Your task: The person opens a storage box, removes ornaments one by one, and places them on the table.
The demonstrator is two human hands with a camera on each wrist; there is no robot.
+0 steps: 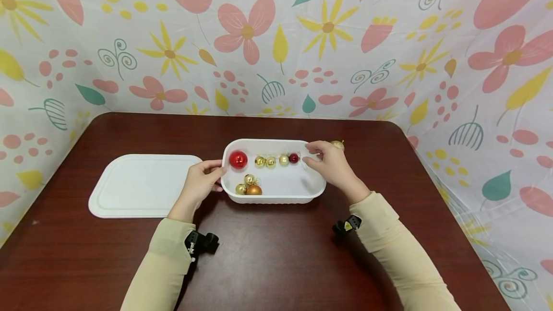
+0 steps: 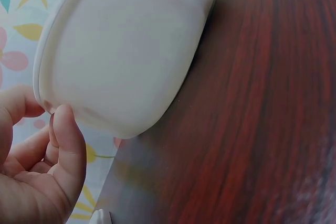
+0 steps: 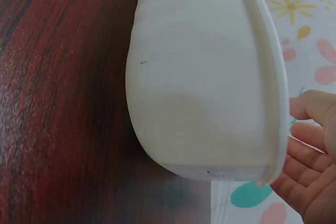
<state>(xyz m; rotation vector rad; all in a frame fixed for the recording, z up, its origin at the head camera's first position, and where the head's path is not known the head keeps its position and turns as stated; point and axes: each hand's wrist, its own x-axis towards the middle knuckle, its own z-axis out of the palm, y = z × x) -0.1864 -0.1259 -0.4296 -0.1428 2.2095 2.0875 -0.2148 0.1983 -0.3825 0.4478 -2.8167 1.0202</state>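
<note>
White plastic tray [image 1: 276, 195] sits mid-counter [image 1: 276, 263]; our left hand [image 1: 200, 184] holds its left rim, our right hand [image 1: 330, 162] pinches something small above its right end. It seems light, bendable; baubles [image 1: 238, 159] inside would roll.

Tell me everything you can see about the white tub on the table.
The white tub is an oblong, round-cornered container that looks like matte plastic, with a thin out-turned rim and no lid on. It stands upright on the dark red-brown table. Inside lie small ball ornaments, gold and red. The left hand holds its left end; the right hand is at its right rim. A flat white lid lies apart, to its left.
</note>
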